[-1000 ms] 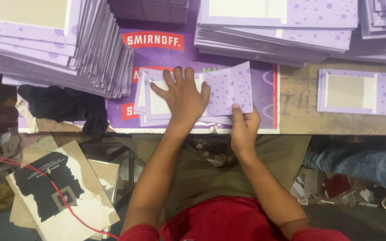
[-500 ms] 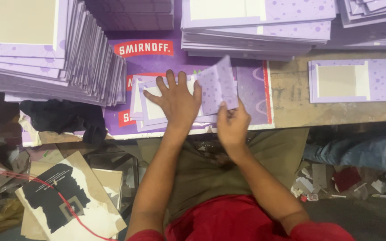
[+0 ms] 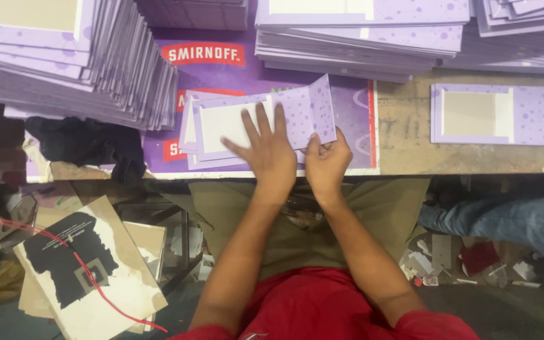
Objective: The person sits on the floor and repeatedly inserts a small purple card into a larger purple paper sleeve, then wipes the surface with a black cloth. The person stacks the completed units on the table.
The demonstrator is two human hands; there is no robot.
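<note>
A purple dotted card sheet [image 3: 225, 123] with a white panel lies on a purple printed board [image 3: 221, 75] at the table's near edge, on top of a few like sheets. My left hand [image 3: 266, 148] presses flat on it, fingers spread. My right hand [image 3: 327, 160] pinches the lower edge of the sheet's right flap [image 3: 313, 110], which stands folded up over the sheet.
Tall stacks of the same purple sheets stand at left [image 3: 64, 63] and along the back [image 3: 360, 31]. One flat sheet [image 3: 502, 114] lies alone at right. A dark cloth [image 3: 86, 145] hangs at the table's left edge. Another person's jeans-clad leg [image 3: 505, 217] is at right, scrap board [image 3: 89, 271] below left.
The right flap has been folded further over the sheet, and both hands have shifted slightly toward the near edge. My left hand stays pressed flat.
</note>
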